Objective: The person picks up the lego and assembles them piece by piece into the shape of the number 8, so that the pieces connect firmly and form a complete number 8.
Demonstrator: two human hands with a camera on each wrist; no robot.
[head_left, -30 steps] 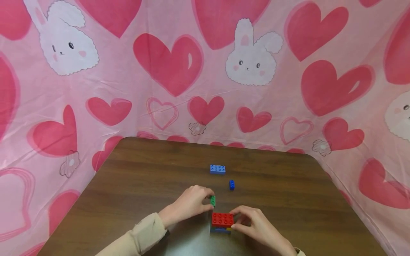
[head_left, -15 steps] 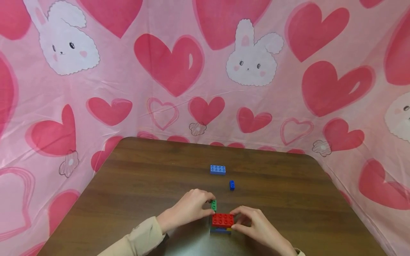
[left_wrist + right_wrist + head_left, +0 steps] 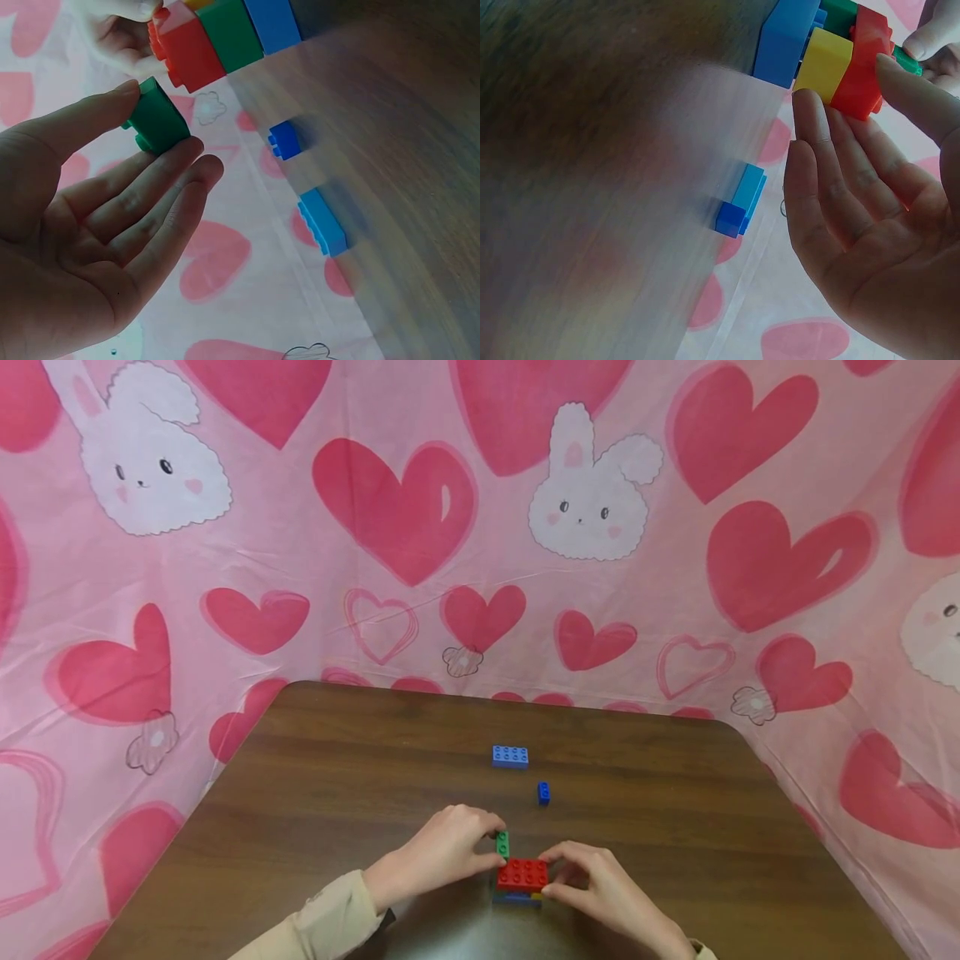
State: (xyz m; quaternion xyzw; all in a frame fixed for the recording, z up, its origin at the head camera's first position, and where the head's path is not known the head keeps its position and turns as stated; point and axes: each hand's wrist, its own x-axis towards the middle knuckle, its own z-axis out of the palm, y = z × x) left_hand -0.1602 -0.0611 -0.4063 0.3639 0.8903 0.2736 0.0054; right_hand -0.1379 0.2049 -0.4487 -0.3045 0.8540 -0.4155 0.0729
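A small green building brick (image 3: 161, 120) is pinched between the thumb and fingers of my left hand (image 3: 442, 847). In the head view it overlaps the back left corner of the red brick (image 3: 522, 875). That red brick tops a stack, over a yellow brick (image 3: 824, 64) and another green brick (image 3: 229, 34), with a blue brick (image 3: 786, 45) at the bottom. My right hand (image 3: 600, 889) holds the red brick at its right side, thumb at the front and fingers behind. In the left wrist view the held brick is apart from the stack.
Behind the hands, a small dark blue brick (image 3: 543, 793) lies on the brown wooden table (image 3: 360, 760). Farther back is a light blue brick (image 3: 510, 757) with several studs. A pink cloth (image 3: 420, 410) with hearts and rabbits hangs around the table's far and side edges.
My left hand has brought the green brick slightly toward me and to the right, closer to the red brick. The right hand and the stack have stayed nearly still.
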